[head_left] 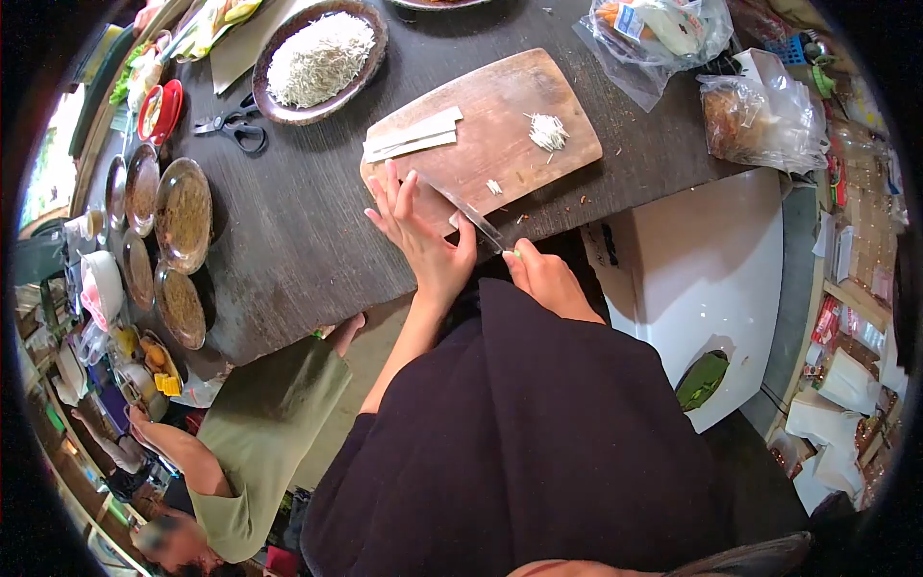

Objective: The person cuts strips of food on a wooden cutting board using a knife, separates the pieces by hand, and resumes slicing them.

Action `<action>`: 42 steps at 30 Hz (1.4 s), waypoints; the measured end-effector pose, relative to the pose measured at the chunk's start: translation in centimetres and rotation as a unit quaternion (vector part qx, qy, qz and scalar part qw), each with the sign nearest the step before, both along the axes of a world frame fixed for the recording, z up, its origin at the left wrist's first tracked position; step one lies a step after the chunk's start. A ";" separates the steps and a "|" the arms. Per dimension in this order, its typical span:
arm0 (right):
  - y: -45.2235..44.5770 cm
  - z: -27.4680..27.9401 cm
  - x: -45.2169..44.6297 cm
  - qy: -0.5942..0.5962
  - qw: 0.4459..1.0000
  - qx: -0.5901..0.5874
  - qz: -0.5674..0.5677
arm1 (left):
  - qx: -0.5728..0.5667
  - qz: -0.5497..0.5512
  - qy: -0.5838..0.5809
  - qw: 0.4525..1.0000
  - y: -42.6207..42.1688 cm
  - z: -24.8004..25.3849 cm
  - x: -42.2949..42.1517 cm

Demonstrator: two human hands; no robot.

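Note:
My right hand (550, 282) is wrapped around the handle of a kitchen knife (471, 212), whose blade points up and left across the near edge of the wooden cutting board (519, 91). My left hand (423, 231) is beside the blade with its fingers spread, and its thumb is close to the steel. Whether the thumb touches the blade I cannot tell. Pale flat strips (413, 135) lie on the board's left part, beyond my left fingertips. Toward the right is a small heap of thin pale shreds (548, 133), with a few short slivers (494, 187) nearer the knife.
Behind the board stands a bowl of pale shreds (322, 60), with black scissors (234, 125) beside it. Several brown dishes (185, 215) line the table's left end. Plastic bags (764, 115) sit at the right. Another person in a green top (260, 433) is at lower left.

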State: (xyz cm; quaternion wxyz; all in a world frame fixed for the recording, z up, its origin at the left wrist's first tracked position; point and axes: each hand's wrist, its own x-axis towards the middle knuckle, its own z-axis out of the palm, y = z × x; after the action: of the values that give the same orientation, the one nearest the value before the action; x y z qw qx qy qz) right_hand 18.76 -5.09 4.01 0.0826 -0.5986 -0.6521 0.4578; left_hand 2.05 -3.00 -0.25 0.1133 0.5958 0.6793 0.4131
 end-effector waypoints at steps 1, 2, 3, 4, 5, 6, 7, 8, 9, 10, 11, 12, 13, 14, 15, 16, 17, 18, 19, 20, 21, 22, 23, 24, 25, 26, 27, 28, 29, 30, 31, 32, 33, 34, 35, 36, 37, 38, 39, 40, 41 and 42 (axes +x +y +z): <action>0.0 0.0 0.0 0.002 1.000 0.002 0.001 | 0.001 0.002 0.002 1.000 0.0 0.0 0.0; 0.0 0.1 0.0 0.002 1.000 0.002 0.001 | 0.001 0.002 0.002 1.000 0.1 0.1 0.0; 0.1 0.4 -0.1 0.000 1.000 -0.002 0.001 | 0.001 0.003 0.000 1.000 0.1 0.1 0.1; 0.1 0.6 -0.1 -0.003 1.000 -0.007 0.001 | 0.001 0.004 -0.003 1.000 0.1 0.1 0.1; 0.2 0.8 -0.1 -0.003 1.000 -0.007 0.001 | 0.001 0.004 -0.003 1.000 0.1 0.2 0.1; 0.2 0.9 -0.2 -0.004 1.000 -0.014 0.000 | -0.001 0.004 -0.005 1.000 0.1 0.2 0.1; 0.1 1.0 -0.2 -0.005 1.000 -0.020 0.000 | -0.002 0.003 -0.007 1.000 0.1 0.2 0.2; 0.1 1.0 -0.2 -0.006 1.000 -0.021 -0.001 | -0.002 0.003 -0.007 1.000 0.1 0.2 0.1; 0.0 1.0 -0.2 -0.009 1.000 -0.023 0.000 | -0.004 0.003 -0.007 1.000 0.1 0.1 0.1; 0.0 0.9 -0.2 -0.012 1.000 -0.026 0.001 | -0.005 0.002 -0.007 1.000 0.1 0.1 0.1; -0.2 0.8 -0.2 -0.013 1.000 -0.026 0.001 | -0.005 0.002 -0.007 1.000 0.1 0.1 0.1; -0.3 0.5 -0.2 -0.013 1.000 -0.009 0.003 | -0.004 0.002 -0.007 1.000 0.1 0.2 0.1; -0.4 0.4 -0.2 -0.014 1.000 0.007 0.005 | -0.002 0.003 -0.006 1.000 0.1 0.2 0.1; -0.4 0.5 -0.2 -0.014 1.000 0.007 0.005 | -0.003 0.003 -0.007 1.000 0.1 0.2 0.1; -0.4 0.6 -0.2 -0.020 1.000 0.004 0.009 | -0.001 0.002 -0.006 1.000 0.1 0.2 0.1; -0.4 0.7 -0.2 -0.027 1.000 0.002 0.012 | 0.001 0.002 -0.006 1.000 0.1 0.3 0.1; -0.3 0.8 -0.2 -0.027 1.000 0.002 0.012 | 0.001 0.002 -0.006 1.000 0.1 0.2 0.1; -0.3 0.8 -0.2 -0.016 1.000 -0.002 0.004 | 0.000 0.002 -0.004 1.000 0.1 0.1 0.1; -0.2 0.8 -0.2 -0.006 1.000 -0.005 -0.004 | -0.001 0.004 -0.002 1.000 0.1 0.0 0.0; -0.2 0.7 -0.2 -0.006 1.000 -0.005 -0.004 | -0.001 0.004 -0.002 1.000 0.1 0.0 0.0; -0.3 0.6 -0.2 -0.009 1.000 -0.007 -0.001 | -0.002 0.003 -0.004 1.000 0.1 0.0 0.0; -0.3 0.4 -0.2 -0.013 1.000 -0.010 0.001 | -0.002 0.003 -0.005 1.000 0.1 0.1 0.0; -0.4 0.3 -0.2 -0.013 1.000 -0.010 0.001 | -0.002 0.003 -0.006 1.000 0.1 0.0 0.0; -0.4 0.1 -0.2 -0.013 1.000 -0.007 0.000 | -0.002 0.002 -0.005 1.000 0.1 0.0 0.0; -0.5 -0.1 -0.2 -0.013 1.000 -0.003 0.000 | -0.002 0.001 -0.005 1.000 0.1 0.0 0.0; -0.6 -0.5 -0.2 -0.013 1.000 -0.003 0.000 | -0.003 0.001 -0.005 1.000 0.1 0.0 0.0; -0.7 -1.2 -0.2 -0.023 0.999 0.023 0.007 | -0.002 0.001 -0.005 1.000 0.1 0.1 0.0; -0.6 -1.4 -0.3 -0.033 0.998 0.050 0.014 | 0.000 0.000 -0.005 1.000 0.1 0.1 0.0; -0.5 -1.4 -0.4 -0.033 0.998 0.050 0.013 | 0.000 0.000 -0.005 1.000 0.0 0.1 0.0; -0.4 -1.3 -0.6 -0.034 0.998 0.050 0.009 | 0.001 -0.001 -0.006 1.000 0.0 0.0 0.0; -0.3 -1.1 -0.8 -0.036 0.998 0.051 0.005 | 0.002 -0.003 -0.006 1.000 0.0 0.0 0.0; -0.3 -1.1 -0.8 -0.035 0.998 0.052 0.004 | 0.003 -0.003 -0.006 1.000 0.1 0.0 0.0; -0.4 -1.1 -0.8 -0.035 0.998 0.058 0.002 | 0.003 -0.003 -0.007 1.000 0.1 0.0 0.0; -0.4 -1.1 -0.8 -0.034 0.997 0.064 0.001 | 0.003 -0.001 -0.008 1.000 0.1 0.0 0.0; -0.4 -0.8 -0.8 -0.034 0.997 0.064 0.003 | 0.003 0.001 -0.007 1.000 0.1 0.0 0.0; -0.2 -0.4 -0.8 -0.028 0.998 0.049 -0.005 | 0.001 -0.002 -0.007 1.000 0.1 0.0 -0.1; -0.1 -0.2 -0.8 -0.023 0.999 0.034 -0.014 | -0.001 -0.005 -0.007 1.000 0.1 0.1 -0.1; -0.2 -0.1 -0.8 -0.023 0.999 0.033 -0.013 | -0.002 -0.005 -0.007 1.000 0.0 0.1 -0.1; -0.3 -0.1 -0.7 -0.018 0.999 0.025 -0.011 | -0.003 -0.005 -0.008 1.000 0.0 0.2 0.0; -0.3 -0.1 -0.7 -0.013 1.000 0.019 -0.008 | -0.004 -0.004 -0.008 1.000 0.1 0.2 0.0; -0.3 -0.1 -0.6 -0.013 1.000 0.018 -0.008 | -0.004 -0.004 -0.009 1.000 0.0 0.2 0.0; -0.4 -0.1 -0.6 -0.009 1.000 0.015 -0.006 | -0.005 -0.005 -0.006 1.000 0.0 0.2 -0.1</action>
State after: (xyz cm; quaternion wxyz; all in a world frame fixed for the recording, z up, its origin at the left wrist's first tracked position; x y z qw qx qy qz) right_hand 18.19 -5.47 3.88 0.0884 -0.6051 -0.6564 0.4418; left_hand 1.98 -2.97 -0.06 0.1225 0.5959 0.6779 0.4128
